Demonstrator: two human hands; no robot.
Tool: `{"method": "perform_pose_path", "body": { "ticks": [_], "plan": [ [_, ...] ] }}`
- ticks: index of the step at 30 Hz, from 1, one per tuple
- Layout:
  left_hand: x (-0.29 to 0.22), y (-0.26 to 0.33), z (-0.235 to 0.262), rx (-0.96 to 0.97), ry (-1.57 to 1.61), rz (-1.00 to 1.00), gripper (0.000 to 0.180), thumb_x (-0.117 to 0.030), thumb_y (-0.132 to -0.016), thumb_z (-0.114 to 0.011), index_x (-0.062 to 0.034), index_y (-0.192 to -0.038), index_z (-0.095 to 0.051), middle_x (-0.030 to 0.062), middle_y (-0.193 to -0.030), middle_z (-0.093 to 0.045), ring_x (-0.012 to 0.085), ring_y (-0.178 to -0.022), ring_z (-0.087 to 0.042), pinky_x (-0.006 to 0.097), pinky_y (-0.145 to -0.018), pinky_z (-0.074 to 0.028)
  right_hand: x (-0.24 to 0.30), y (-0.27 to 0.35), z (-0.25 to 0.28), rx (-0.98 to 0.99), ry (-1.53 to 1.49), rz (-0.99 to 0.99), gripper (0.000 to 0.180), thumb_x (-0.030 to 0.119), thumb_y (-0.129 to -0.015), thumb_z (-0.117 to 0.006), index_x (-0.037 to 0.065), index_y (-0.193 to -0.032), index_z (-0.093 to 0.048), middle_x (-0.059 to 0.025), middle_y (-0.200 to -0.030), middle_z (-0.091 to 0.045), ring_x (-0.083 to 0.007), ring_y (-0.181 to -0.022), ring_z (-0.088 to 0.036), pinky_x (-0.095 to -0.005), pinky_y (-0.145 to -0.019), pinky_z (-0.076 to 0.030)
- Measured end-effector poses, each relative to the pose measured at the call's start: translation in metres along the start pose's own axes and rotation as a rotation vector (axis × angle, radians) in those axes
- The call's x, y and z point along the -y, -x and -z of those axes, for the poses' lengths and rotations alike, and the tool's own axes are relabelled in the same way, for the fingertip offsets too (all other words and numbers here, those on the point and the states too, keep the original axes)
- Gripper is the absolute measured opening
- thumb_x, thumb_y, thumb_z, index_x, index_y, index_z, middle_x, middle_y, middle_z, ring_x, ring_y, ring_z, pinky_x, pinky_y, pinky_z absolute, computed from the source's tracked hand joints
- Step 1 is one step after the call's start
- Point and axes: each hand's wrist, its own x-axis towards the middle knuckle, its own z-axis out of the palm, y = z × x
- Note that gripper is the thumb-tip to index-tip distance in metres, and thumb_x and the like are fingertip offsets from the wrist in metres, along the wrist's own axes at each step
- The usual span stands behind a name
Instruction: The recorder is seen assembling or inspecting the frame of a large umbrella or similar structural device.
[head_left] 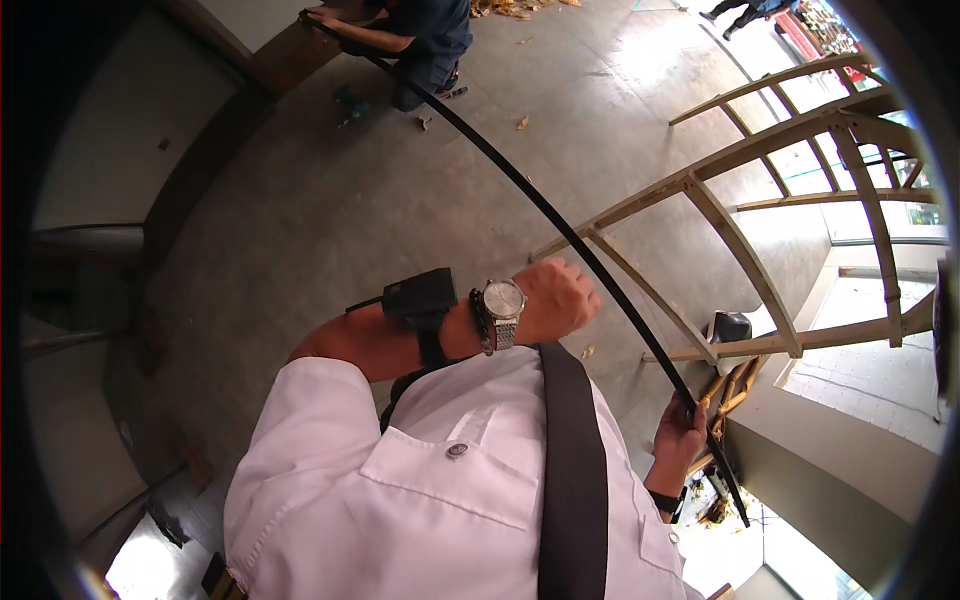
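A long, thin black strip (530, 195) runs across the view from the upper left to the lower right. Near its lower end, my right hand (682, 430) grips it at my side. My left hand (560, 300) is curled into a fist before my chest, close to the strip but apart from it, and nothing shows in it. That forearm carries a watch (504, 299) and a strapped-on black box-shaped device (419, 293). At the far end, a crouching person (425, 40) in dark clothes has a hand (335, 18) on the strip.
Wooden ladder-like frames (690, 183) stand on the right beyond the strip. A teal tool, perhaps a drill (352, 105), lies on the concrete floor (300, 210) near the crouching person. Dry leaves (522, 122) are scattered about. Another person (745, 12) is far off at top right.
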Motion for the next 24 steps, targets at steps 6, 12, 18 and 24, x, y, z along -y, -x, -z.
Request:
{"method": "perform_pose_path", "body": {
  "ticks": [6, 12, 18, 24],
  "plan": [
    [-0.002, -0.003, 0.012, -0.090, -0.012, 0.014, 0.005, -0.013, -0.070, -0.058, -0.0086, -0.072, -0.058, 0.0053, -0.068, -0.057, 0.0204, -0.068, -0.059, 0.031, -0.060, -0.047, -0.002, 0.006, 0.001, -0.016, 0.030, -0.019, 0.019, 0.015, -0.091, -0.055, -0.004, -0.090, -0.058, -0.0176, -0.092, -0.065, -0.0258, -0.091, -0.064, -0.0347, -0.086, -0.054],
    [0.002, -0.011, 0.023, -0.096, -0.028, -0.012, 0.006, -0.013, -0.071, -0.058, -0.0079, -0.074, -0.058, 0.0057, -0.070, -0.058, 0.0205, -0.070, -0.060, 0.031, -0.061, -0.048, -0.007, -0.002, -0.005, 0.002, 0.027, -0.024, 0.019, 0.016, -0.091, -0.055, -0.003, -0.091, -0.058, -0.0187, -0.095, -0.065, -0.0258, -0.091, -0.064, -0.0337, -0.084, -0.054],
    [0.005, -0.027, 0.028, -0.143, 0.011, -0.077, 0.005, -0.014, -0.070, -0.057, -0.0088, -0.070, -0.056, 0.0077, -0.067, -0.055, 0.0241, -0.065, -0.058, 0.034, -0.056, -0.046, -0.002, 0.000, -0.010, -0.016, -0.040, 0.025, 0.018, 0.017, -0.090, -0.058, 0.000, -0.094, -0.059, -0.0161, -0.094, -0.065, -0.0249, -0.089, -0.063, -0.0330, -0.082, -0.053],
    [0.034, 0.057, -0.049, 0.273, 0.526, 0.456, 0.030, -0.035, -0.076, -0.067, -0.0077, -0.085, -0.061, 0.0104, -0.079, -0.065, 0.0291, -0.074, -0.063, 0.038, -0.065, -0.050, -0.022, -0.002, 0.005, -0.077, -0.069, -0.028, 0.016, 0.015, -0.088, -0.059, 0.001, -0.097, -0.057, -0.0119, -0.092, -0.065, -0.0243, -0.088, -0.063, -0.0360, -0.085, -0.052]
  ]
}}
